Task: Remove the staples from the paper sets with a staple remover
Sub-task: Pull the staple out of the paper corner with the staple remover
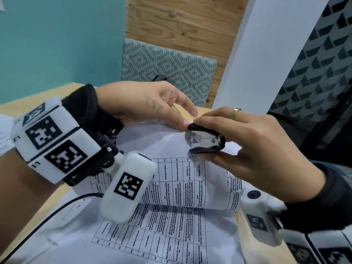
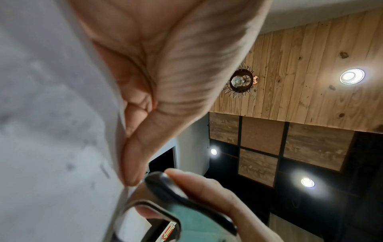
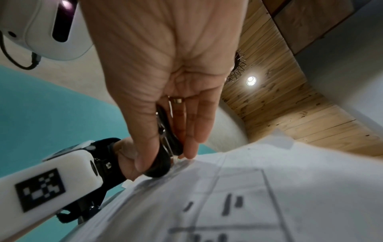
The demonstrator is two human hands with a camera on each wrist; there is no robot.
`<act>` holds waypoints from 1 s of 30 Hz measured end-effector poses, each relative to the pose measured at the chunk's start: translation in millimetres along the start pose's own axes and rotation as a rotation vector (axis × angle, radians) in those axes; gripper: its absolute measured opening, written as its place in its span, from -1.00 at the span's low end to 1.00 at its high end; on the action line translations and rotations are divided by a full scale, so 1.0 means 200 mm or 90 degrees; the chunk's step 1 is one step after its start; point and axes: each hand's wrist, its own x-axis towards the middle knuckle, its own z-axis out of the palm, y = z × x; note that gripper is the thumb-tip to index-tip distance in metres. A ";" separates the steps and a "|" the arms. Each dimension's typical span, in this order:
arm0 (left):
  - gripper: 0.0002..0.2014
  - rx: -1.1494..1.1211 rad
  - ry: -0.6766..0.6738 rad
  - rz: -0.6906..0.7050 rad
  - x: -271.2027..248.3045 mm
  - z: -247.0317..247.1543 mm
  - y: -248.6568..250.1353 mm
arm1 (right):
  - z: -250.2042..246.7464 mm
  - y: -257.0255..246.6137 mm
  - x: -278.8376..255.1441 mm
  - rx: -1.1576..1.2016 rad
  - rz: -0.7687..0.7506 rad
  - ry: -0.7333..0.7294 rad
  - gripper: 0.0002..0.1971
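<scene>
A stapled paper set (image 1: 171,168) printed with tables lies on the wooden table (image 1: 57,92), its top pages curled back over the sheets below. My left hand (image 1: 187,119) lies flat on the set's far corner with straight fingers, the index fingertip (image 1: 185,125) pressing the paper right beside the tool. My right hand (image 1: 199,140) pinches a black and chrome staple remover (image 1: 206,141), thumb below and fingers above, its claws at the paper's corner. A short thin mark that may be a staple (image 1: 170,136) shows just left of the claws. In the wrist views the remover (image 2: 165,194) (image 3: 165,147) touches the paper (image 2: 51,131) (image 3: 259,188).
More printed sheets (image 1: 152,235) lie under the set toward me, and another paper (image 1: 3,138) sits at the left edge. A black cable (image 1: 57,210) crosses the table. A chair with a patterned cushion (image 1: 167,63) stands behind the table, a white pillar (image 1: 257,54) at right.
</scene>
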 end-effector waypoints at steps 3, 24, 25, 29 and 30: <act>-0.52 -0.004 -0.005 0.002 0.00 0.00 0.00 | 0.00 -0.01 0.00 0.003 0.008 -0.015 -0.62; -0.82 0.005 -0.003 0.035 0.02 0.03 -0.04 | 0.02 -0.04 0.00 -0.119 -0.007 0.016 -0.81; -0.86 0.003 0.000 0.034 0.02 0.04 -0.04 | 0.02 -0.04 -0.01 -0.120 -0.009 0.024 -0.82; -0.86 0.001 -0.022 0.019 0.02 0.03 -0.03 | 0.03 -0.02 -0.01 -0.105 -0.008 0.035 -0.83; -0.83 -0.003 -0.036 0.008 0.02 0.02 -0.03 | 0.03 -0.02 -0.01 -0.098 -0.005 0.039 -0.83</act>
